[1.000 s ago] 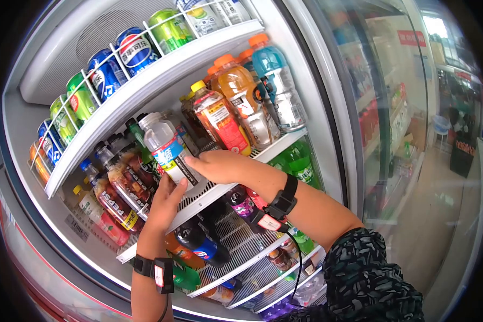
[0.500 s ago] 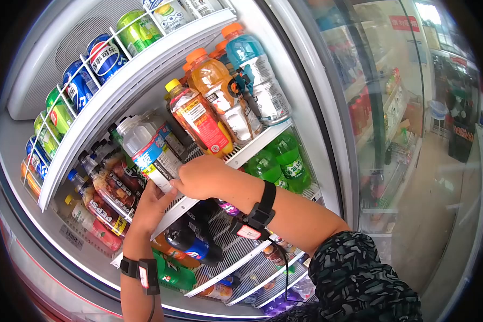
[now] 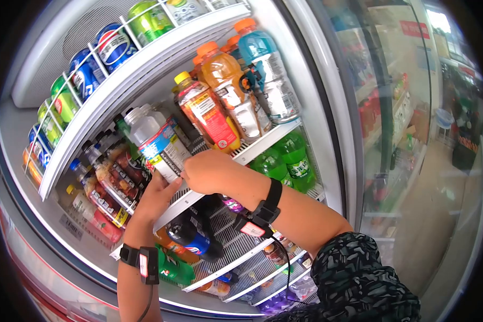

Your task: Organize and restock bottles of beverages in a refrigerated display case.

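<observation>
A clear bottle with a whitish cap and a blue, pink and white label leans on the middle shelf of the open fridge. My left hand grips its lower left side, thumb across the front and the other fingers partly hidden. From the right, my right hand is closed against the bottle's lower edge, its fingertips mostly out of sight. Left of the bottle are dark cola bottles. A red-labelled bottle with a yellow cap stands to its right.
Orange-capped drinks, one orange and one blue, stand farther right. Cans line the wire-fronted upper shelf. Lower shelves hold green bottles and a Pepsi bottle. The glass door is at the right.
The view has shifted slightly, so the shelves and bottles appear a little higher and farther right. Both hands stay at the clear bottle, with hardly any movement against the shelf.
</observation>
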`<action>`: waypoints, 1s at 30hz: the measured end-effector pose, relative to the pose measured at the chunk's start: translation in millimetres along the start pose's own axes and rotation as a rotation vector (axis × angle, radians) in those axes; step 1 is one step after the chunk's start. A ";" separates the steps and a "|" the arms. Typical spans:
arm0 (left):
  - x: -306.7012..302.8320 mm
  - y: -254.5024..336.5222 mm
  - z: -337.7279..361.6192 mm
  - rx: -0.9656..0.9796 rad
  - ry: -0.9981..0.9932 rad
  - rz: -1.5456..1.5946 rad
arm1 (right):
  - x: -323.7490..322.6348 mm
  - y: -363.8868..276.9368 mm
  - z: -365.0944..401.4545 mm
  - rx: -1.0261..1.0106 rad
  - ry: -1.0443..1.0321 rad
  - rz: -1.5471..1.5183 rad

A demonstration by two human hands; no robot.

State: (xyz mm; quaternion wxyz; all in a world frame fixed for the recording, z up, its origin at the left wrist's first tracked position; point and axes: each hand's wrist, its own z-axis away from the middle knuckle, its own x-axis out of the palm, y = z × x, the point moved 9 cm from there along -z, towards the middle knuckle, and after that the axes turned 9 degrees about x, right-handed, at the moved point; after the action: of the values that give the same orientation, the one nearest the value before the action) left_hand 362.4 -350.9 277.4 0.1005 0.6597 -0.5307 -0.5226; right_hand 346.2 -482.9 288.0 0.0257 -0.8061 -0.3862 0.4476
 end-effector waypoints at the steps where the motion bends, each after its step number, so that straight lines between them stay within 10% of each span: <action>1: 0.9 0.7 -0.9 0.020 -0.005 -0.007 | 1.0 0.0 -0.6 0.007 -0.031 0.014; 4: 1.0 7.9 1.9 0.032 0.009 -0.062 | 14.1 1.9 -23.2 -0.040 -0.133 0.036; 14: -9.5 -17.2 -6.5 0.031 0.077 -0.249 | -48.4 -9.6 -104.8 0.371 0.131 -1.289; 30: -0.4 -2.7 -3.7 -0.075 0.035 -0.351 | 30.7 34.4 -168.9 0.543 -0.174 -1.363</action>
State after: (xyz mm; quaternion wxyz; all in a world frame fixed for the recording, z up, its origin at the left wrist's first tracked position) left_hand 366.9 -351.0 277.4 0.0415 0.7468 -0.3855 -0.5402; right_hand 501.3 -435.8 354.2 0.4660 -0.3143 -0.6774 0.4746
